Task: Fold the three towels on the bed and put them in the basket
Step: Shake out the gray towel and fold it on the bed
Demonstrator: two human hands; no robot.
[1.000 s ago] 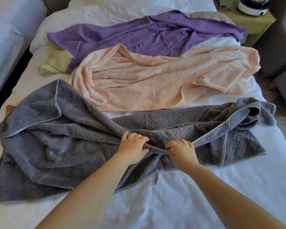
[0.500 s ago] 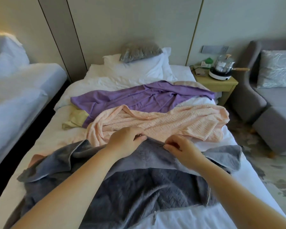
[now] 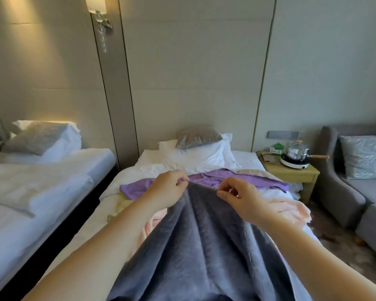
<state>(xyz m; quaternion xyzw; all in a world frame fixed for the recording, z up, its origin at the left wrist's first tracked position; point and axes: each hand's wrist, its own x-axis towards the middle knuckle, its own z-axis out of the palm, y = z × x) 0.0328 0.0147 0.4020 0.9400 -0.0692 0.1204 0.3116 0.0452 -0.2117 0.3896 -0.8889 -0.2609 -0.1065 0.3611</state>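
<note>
**Kid:** What is in your hands?

**Me:** The grey towel [image 3: 204, 246]. My left hand [image 3: 167, 190] pinches its top edge between thumb and finger. My right hand [image 3: 241, 198] pinches the same edge near it. My other fingers are curled.

**Kid:** What is it like?

**Me:** Thick, soft and fuzzy. It hangs in deep, long folds.

**Kid:** Which way does it go?

**Me:** The top edge runs side to side between my hands. The long part runs from my hands down toward me and gets wider. I hold it up over the bed [image 3: 152, 168].

**Kid:** What is behind it?

**Me:** The purple towel [image 3: 237, 179] looks thin and smooth. It lies crumpled across the white sheet, just past my hands. The pink towel [image 3: 291, 207] lies by my right arm. A puffy white pillow [image 3: 204, 155] sits at the far end.
</note>
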